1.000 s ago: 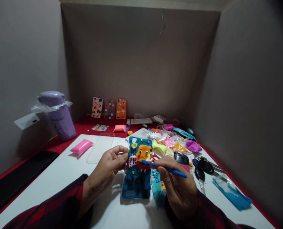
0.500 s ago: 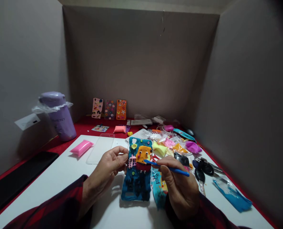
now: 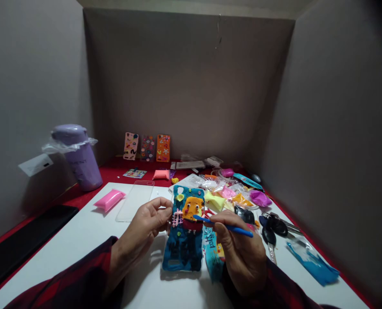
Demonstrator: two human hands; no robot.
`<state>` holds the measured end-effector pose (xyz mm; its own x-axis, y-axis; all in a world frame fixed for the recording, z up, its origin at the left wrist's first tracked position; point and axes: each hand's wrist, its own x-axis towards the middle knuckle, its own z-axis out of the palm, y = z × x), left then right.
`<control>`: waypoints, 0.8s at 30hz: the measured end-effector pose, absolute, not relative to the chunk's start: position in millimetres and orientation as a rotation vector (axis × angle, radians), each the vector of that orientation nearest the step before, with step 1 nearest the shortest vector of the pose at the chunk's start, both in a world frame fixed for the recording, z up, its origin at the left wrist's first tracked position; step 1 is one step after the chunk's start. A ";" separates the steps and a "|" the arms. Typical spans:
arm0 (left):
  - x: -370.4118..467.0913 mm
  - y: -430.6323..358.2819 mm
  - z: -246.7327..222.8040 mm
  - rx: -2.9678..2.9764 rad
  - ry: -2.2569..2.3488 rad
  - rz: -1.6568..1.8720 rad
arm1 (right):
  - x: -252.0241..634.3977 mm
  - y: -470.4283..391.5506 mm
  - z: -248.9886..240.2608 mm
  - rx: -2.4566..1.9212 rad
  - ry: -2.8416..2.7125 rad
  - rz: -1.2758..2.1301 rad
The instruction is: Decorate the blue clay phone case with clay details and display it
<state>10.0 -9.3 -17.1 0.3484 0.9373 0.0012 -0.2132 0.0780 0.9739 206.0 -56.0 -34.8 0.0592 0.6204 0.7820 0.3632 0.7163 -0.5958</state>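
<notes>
My left hand point(image 3: 145, 225) pinches the left edge of a phone case point(image 3: 186, 251) covered in dark teal clay, which is tilted up over the white board. On the case are an orange face point(image 3: 192, 207) with googly eyes, a pink lattice point(image 3: 177, 218) and small green pieces. In my right hand point(image 3: 242, 244) is a blue modelling tool point(image 3: 232, 229), held like a pen. Its tip lies at the lower part of the orange face. Behind my right hand, a teal printed packet point(image 3: 212, 255) is partly hidden.
Clay packets point(image 3: 227, 193), keys point(image 3: 271, 240) and a blue packet point(image 3: 316, 264) lie to the right. At left are a pink packet point(image 3: 109, 200), a clear case point(image 3: 135, 201) and a purple tumbler point(image 3: 81, 161). Three decorated cases point(image 3: 147, 148) stand at the back.
The whole view has shifted slightly. Both hands keep the same grips, and the tool tip stays at the lower part of the orange face.
</notes>
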 end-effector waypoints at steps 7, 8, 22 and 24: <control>11.2 -7.7 -18.9 1.166 0.805 1.022 | 204.5 -54.8 -37.2 -0.791 -1.564 0.245; 11.0 -7.7 -19.1 1.167 0.802 1.020 | 204.5 -54.9 -37.5 -0.790 -1.564 0.246; 11.8 -9.6 -14.1 1.144 0.817 1.033 | 205.7 -56.6 -35.7 -0.816 -1.559 0.235; 12.1 -9.0 -13.5 1.142 0.820 1.029 | 205.6 -57.1 -35.2 -0.811 -1.557 0.228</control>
<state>12.1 -9.0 -13.5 0.3328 0.9429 -0.0107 -0.2211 0.0890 0.9712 205.6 -57.1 -35.2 0.0534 0.6091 0.7913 0.3564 0.7286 -0.5849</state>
